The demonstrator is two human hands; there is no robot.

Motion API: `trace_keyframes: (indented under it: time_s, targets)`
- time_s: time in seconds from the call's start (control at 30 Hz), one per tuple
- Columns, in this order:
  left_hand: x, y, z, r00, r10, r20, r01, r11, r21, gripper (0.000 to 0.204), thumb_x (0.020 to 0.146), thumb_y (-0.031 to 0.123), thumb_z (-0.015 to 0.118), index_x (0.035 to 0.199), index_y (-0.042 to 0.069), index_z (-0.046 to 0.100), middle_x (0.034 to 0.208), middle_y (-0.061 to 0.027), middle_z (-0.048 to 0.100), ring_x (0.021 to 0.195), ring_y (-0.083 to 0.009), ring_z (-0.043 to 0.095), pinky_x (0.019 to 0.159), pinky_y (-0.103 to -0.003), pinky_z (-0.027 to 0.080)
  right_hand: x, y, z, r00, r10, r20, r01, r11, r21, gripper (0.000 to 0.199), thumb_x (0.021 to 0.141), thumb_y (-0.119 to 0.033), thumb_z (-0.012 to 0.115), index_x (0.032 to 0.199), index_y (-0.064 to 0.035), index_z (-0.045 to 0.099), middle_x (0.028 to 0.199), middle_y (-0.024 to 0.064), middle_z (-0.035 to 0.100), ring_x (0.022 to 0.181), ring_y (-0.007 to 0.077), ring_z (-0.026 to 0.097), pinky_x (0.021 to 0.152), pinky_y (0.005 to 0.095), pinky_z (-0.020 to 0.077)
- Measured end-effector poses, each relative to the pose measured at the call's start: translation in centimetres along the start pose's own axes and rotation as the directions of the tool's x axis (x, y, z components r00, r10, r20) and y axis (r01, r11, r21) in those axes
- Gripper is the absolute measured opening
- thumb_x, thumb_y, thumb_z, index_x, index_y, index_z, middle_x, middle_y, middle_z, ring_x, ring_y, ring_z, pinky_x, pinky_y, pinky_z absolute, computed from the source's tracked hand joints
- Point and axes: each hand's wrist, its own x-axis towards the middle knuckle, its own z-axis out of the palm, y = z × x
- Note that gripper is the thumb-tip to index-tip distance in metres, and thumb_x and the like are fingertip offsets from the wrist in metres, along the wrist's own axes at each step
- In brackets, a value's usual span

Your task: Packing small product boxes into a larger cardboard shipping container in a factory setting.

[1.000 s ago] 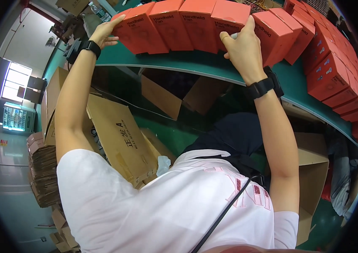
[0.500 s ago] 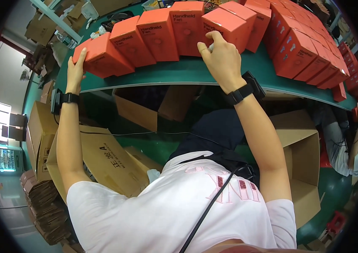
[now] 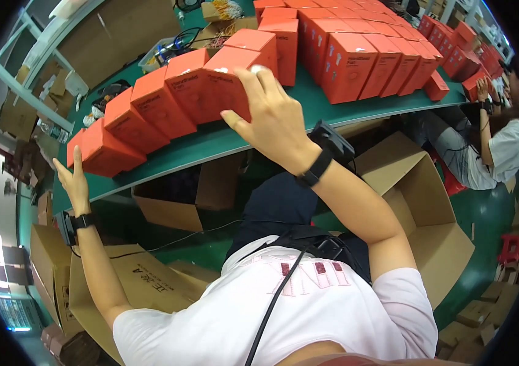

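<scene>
A slanting row of red handheld fan boxes (image 3: 156, 100) stands along the front of the green table. At its left end, my left hand (image 3: 75, 183) is raised with fingers spread, beside the leftmost leaning box (image 3: 104, 149). Near the right part of the row is my right hand (image 3: 275, 122), its fingers curved and apart. Its fingertips are over the front of a fan box (image 3: 229, 68); whether they touch it I cannot tell. Neither hand grips anything. Black bands with small devices are on both wrists.
A block of packed red boxes (image 3: 357, 67) stands at the right, with a small red box (image 3: 436, 86) by it. Open cardboard cartons (image 3: 424, 207) sit below the green table (image 3: 210, 143). At far right a co-worker (image 3: 485, 143) handles red boxes.
My view has turned to the right. My left hand's fingers have come off the leftmost box and spread. The boxes of the row stand closer together, with my right hand still by the same part.
</scene>
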Motion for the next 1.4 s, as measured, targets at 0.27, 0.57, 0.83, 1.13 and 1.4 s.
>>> trace_keyframes:
  time_s: [0.27, 0.57, 0.83, 1.13, 1.4]
  targets:
    - [-4.7, 10.6, 0.6, 0.966, 0.256, -0.027, -0.252, 0.917, -0.309, 0.087, 0.089, 0.044, 0.066, 0.148, -0.005, 0.025, 0.154, -0.0243, 0.025, 0.145, -0.0317, 0.023, 0.118, -0.040, 0.017, 9.2, 3.7, 1.0, 0.979, -0.115, 0.170, 0.182, 0.870, -0.458, 0.116, 0.063, -0.065, 0.073, 0.147, 0.0011, 0.028, 0.144, 0.0311, 0.035, 0.138, 0.0449, 0.029, 0.114, 0.0561, 0.0210]
    - [-17.9, 19.6, 11.0, 0.676, 0.515, 0.527, 0.002, 0.714, -0.700, 0.104, 0.076, 0.019, 0.081, 0.151, -0.005, 0.013, 0.151, -0.0283, 0.029, 0.141, -0.0348, 0.031, 0.114, -0.042, 0.027, 7.6, 6.4, -2.9, 0.862, -0.119, 0.492, 0.242, 0.951, -0.193, 0.096, 0.065, -0.030, 0.077, 0.145, -0.0001, 0.032, 0.142, 0.0271, 0.038, 0.136, 0.0382, 0.034, 0.111, 0.0411, 0.0358]
    - [-15.1, 23.7, 21.6, 0.549, 0.615, 0.567, 0.140, 0.600, -0.787, 0.097, 0.071, 0.013, 0.085, 0.145, -0.002, 0.025, 0.134, -0.0166, 0.052, 0.120, -0.0232, 0.054, 0.102, -0.037, 0.043, 6.1, 8.8, -4.2, 0.905, -0.210, 0.371, 0.263, 0.960, -0.099, 0.092, 0.064, -0.021, 0.075, 0.144, -0.0015, 0.034, 0.142, 0.0285, 0.039, 0.134, 0.0405, 0.038, 0.111, 0.0400, 0.0360]
    - [-17.7, 24.0, 26.3, 0.641, 0.522, 0.563, 0.380, 0.423, -0.823, 0.050, 0.080, 0.002, 0.073, 0.126, -0.005, 0.053, 0.125, -0.0135, 0.058, 0.113, -0.0213, 0.057, 0.097, -0.034, 0.045, 3.2, 9.6, -4.4, 0.969, -0.037, 0.246, -0.023, 0.971, 0.237, 0.102, 0.064, -0.008, 0.074, 0.150, -0.0018, 0.021, 0.150, 0.0333, 0.020, 0.133, 0.0438, 0.039, 0.108, 0.0400, 0.0389]
    - [-19.4, 26.4, 26.7, 0.614, 0.619, 0.490, 0.266, 0.422, -0.867, 0.042, 0.080, -0.006, 0.067, 0.120, -0.005, 0.054, 0.114, -0.0144, 0.062, 0.093, -0.0219, 0.066, 0.082, -0.033, 0.056, -3.1, 13.3, 0.6, 0.970, 0.244, -0.018, -0.203, 0.843, 0.498, 0.104, 0.071, -0.006, 0.082, 0.152, 0.0012, 0.016, 0.137, 0.0172, 0.050, 0.122, 0.0168, 0.048, 0.101, 0.0321, 0.0443]
